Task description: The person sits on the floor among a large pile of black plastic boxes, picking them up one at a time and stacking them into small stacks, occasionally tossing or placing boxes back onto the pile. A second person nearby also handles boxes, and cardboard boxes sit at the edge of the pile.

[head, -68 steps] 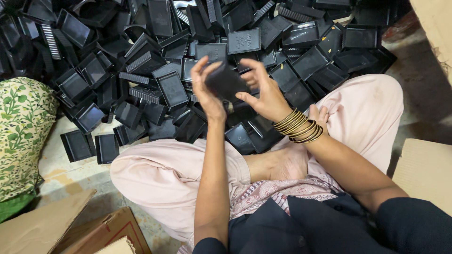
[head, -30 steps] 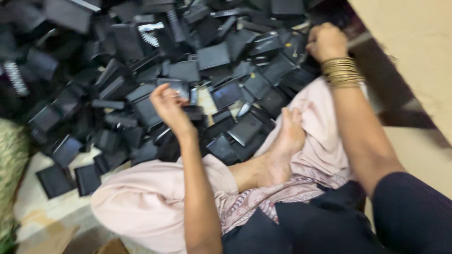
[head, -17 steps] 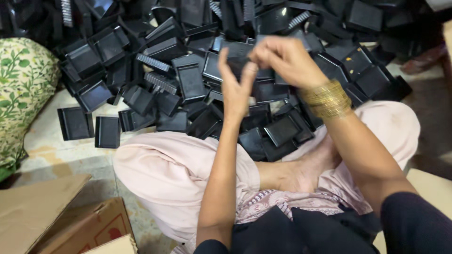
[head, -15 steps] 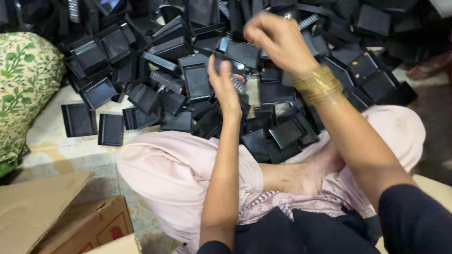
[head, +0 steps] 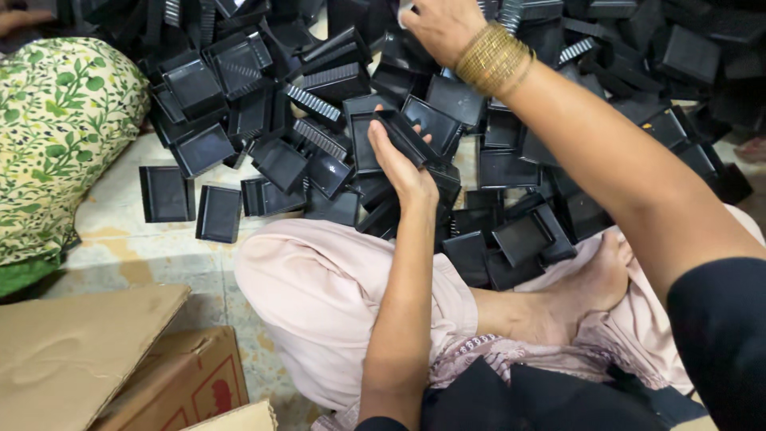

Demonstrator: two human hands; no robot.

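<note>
since earlier right hand reached into pile, grip unclear; left hand clasps black tray.

Your left hand grips a black tray, its fingers curled round the edge. Your right hand, fingers down, reaches into the pile of trays beyond.

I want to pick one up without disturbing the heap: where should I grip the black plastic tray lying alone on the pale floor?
Probably pinch the flat black plastic tray by its two long raised side rims, from straight above: it lies open-side up, apart from its neighbour.
</note>
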